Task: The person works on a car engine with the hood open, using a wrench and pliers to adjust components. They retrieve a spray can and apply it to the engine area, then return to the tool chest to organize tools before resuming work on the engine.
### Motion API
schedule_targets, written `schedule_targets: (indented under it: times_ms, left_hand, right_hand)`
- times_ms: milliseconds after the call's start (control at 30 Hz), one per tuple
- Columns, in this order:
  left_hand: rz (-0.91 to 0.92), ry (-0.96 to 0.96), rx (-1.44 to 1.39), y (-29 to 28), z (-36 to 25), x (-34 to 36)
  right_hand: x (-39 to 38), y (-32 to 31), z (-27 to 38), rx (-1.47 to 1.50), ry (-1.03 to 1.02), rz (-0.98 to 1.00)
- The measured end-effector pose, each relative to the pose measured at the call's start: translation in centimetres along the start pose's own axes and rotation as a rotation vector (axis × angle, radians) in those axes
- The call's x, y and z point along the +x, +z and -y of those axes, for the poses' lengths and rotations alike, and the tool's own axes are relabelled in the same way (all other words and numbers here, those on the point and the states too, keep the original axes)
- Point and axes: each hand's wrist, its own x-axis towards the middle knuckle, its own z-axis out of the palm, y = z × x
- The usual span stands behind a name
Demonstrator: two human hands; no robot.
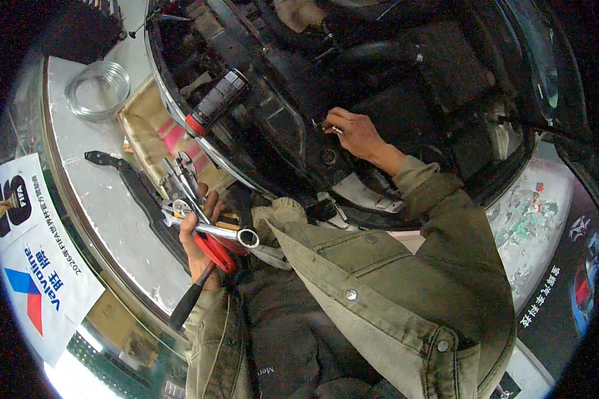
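While your left hand grips a bundle of wrenches and pliers, your right hand pinches a small metal part inside the engine bay, work unfinished.

A clear glass bowl sits on the grey counter — near it, a black spray can with red cap — beside a white banner.
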Motion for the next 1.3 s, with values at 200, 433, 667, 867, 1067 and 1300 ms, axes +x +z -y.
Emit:
schedule_targets:
  times_ms: [200,433,667,867,1067,1300]
  left_hand:
    - [-0.039,-0.021,0.06,0.0,0.0,-0.2]
    - [-0.18,0.017,0.195,-0.7,-0.8,-0.3]
    - [-0.08,-0.044,0.113,2.1,-1.3,-0.2]
    - [0.03,-0.051,0.011,1.6,-1.4,0.7]
    - [-0.017,-0.068,0.061,1.3,-2.0,0.7]
    - [0.065,-0.121,-0.057,1.3,-2.8,0.7]
  right_hand:
    - [0.3,1.3,1.5,-0.092,0.086,-0.074]
    - [0.4,0.5,1.8,0.036,0.07,-0.017]
    - [0.6,0.8,1.7,-0.179,0.037,0.017]
    - [1.2,2.3,2.7,-0.231,0.115,-0.064]
    - [1.6,2.1,3.0,-0.158,0.132,-0.035]
    - [1.9,1.7,2.2,-0.195,-0.03,-0.082]
